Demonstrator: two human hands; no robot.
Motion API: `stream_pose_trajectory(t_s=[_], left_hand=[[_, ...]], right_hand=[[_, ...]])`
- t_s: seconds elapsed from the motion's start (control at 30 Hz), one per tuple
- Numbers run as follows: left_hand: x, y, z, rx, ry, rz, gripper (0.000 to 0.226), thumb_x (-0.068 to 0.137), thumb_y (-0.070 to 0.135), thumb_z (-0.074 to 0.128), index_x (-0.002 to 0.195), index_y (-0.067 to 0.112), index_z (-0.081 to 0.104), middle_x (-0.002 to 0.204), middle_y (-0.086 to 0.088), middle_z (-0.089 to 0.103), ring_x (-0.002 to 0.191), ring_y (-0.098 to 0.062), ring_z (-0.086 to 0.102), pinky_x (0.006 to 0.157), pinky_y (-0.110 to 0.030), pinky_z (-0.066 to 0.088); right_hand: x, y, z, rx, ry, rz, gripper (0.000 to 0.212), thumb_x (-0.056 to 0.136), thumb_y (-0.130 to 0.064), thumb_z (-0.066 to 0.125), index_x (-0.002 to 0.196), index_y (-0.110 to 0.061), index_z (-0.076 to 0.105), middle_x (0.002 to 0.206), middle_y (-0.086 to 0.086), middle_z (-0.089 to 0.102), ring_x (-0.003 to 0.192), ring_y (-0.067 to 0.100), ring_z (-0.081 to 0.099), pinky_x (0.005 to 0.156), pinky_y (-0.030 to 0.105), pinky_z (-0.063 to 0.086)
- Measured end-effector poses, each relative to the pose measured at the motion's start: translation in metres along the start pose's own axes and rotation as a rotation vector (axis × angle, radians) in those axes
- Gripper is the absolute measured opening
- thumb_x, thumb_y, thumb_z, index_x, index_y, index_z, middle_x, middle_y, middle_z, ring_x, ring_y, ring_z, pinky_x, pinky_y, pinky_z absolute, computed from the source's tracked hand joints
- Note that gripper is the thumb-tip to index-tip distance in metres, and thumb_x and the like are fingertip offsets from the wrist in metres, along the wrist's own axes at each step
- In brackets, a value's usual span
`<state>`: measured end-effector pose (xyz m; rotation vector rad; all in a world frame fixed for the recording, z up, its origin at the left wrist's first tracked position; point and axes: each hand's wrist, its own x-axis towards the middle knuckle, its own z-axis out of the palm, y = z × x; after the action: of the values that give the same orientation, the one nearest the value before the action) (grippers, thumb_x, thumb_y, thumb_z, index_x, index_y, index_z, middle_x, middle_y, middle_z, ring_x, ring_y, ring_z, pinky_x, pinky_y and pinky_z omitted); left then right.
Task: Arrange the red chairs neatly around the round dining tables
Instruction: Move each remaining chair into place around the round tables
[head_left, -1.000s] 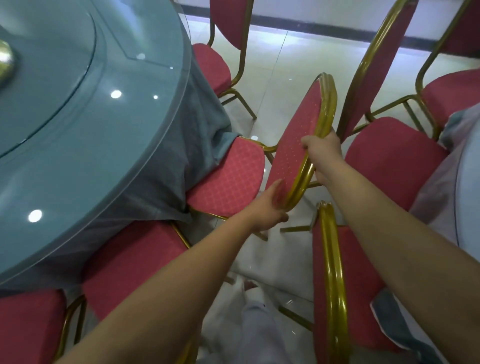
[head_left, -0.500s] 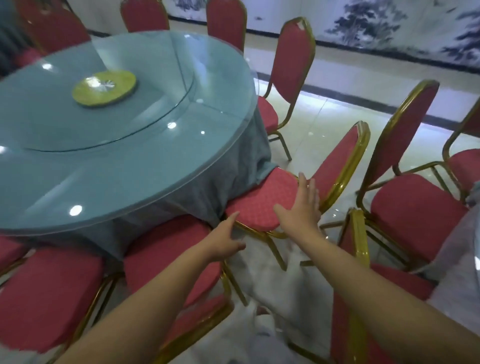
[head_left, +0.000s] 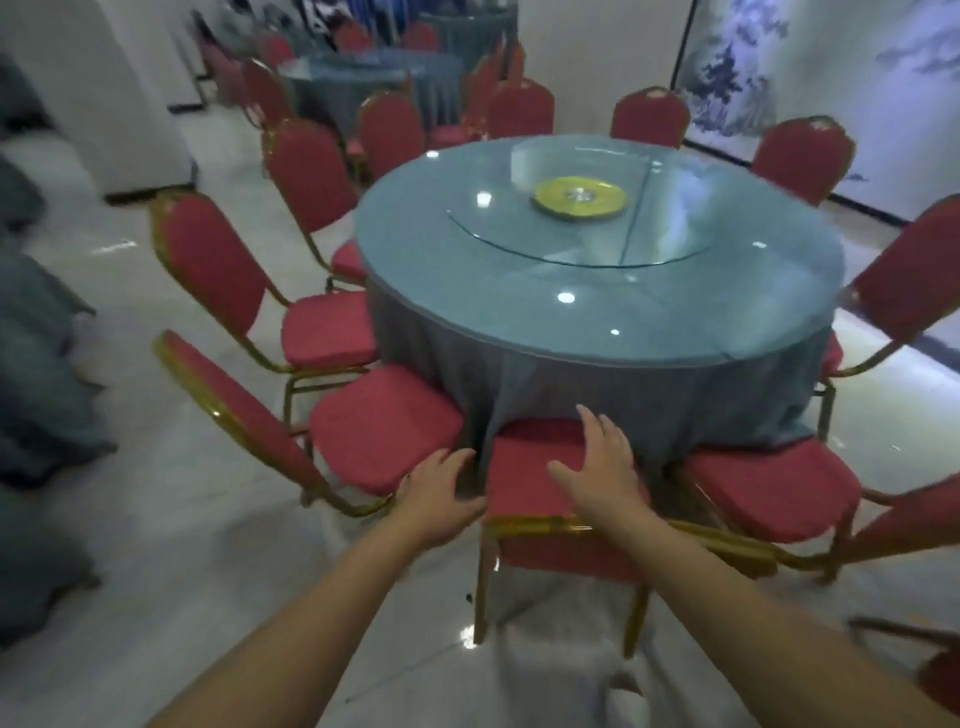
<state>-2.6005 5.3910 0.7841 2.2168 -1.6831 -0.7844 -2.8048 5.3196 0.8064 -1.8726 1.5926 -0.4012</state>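
2 hands spread — nr red chair.

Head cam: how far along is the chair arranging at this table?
Done: red chairs ring the round table, the three nearest seats tucked against its cloth. In hand: the left hand and right hand are open at the nearest chair, the right over its seat. To do: a chair at the bottom right edge looks untucked; the far table is too blurred to judge.

The left hand reaches toward twelve o'clock, palm down, fingers spread. The right hand, at its three o'clock, lies likewise flat.
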Motion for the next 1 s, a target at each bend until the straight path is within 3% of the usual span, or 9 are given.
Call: stream_pose_trajectory(t_s=[0.13,0.27,0.37,0.7,1.0], left_hand=[[-0.047,-0.105,-0.052,-0.01,0.112,-0.22,0.08,0.085,0.049,0.06,0.153,0.028,0.024,0.16,-0.008,0.019,0.145,-0.029,0.02,0.118,-0.046,0.023],[-0.062,-0.184,-0.098,-0.111,0.21,-0.296,0.088,0.074,0.055,0.058,0.152,0.026,0.029,0.157,-0.006,0.026,0.143,-0.028,0.025,0.117,-0.045,0.027],[-0.046,-0.233,-0.126,-0.129,0.271,-0.329,0.083,0.078,0.05,0.06,0.151,0.03,0.028,0.158,-0.003,0.025,0.145,-0.024,0.022,0.117,-0.04,0.025],[0.044,-0.361,-0.26,-0.256,0.332,-0.407,0.081,0.085,0.045,0.064,0.152,0.037,0.019,0.162,0.003,0.016,0.148,-0.019,0.015,0.119,-0.04,0.021],[0.101,-0.537,-0.348,-0.15,0.266,-0.516,0.08,0.088,0.043,0.062,0.154,0.03,0.019,0.162,-0.002,0.016,0.148,-0.024,0.013,0.12,-0.043,0.018]], right_hand=[[-0.014,-0.091,0.071,-0.016,-0.128,-0.13,0.091,0.083,-0.037,0.067,0.156,-0.031,0.014,0.164,0.003,0.009,0.151,0.025,0.002,0.119,0.05,0.017],[-0.001,-0.162,0.123,-0.042,-0.219,-0.255,0.09,0.082,-0.039,0.067,0.156,-0.03,0.016,0.163,0.003,0.013,0.149,0.025,0.008,0.119,0.051,0.02],[0.033,-0.207,0.159,-0.035,-0.282,-0.281,0.085,0.086,-0.037,0.066,0.155,-0.028,0.018,0.162,0.004,0.014,0.149,0.025,0.01,0.119,0.05,0.02],[0.162,-0.371,0.275,-0.011,-0.419,-0.388,0.075,0.088,-0.03,0.065,0.153,-0.019,0.028,0.157,0.008,0.027,0.145,0.029,0.022,0.117,0.039,0.023],[0.236,-0.524,0.411,-0.042,-0.575,-0.502,0.069,0.086,-0.037,0.06,0.149,-0.026,0.035,0.151,-0.001,0.036,0.139,0.022,0.033,0.112,0.046,0.035]])
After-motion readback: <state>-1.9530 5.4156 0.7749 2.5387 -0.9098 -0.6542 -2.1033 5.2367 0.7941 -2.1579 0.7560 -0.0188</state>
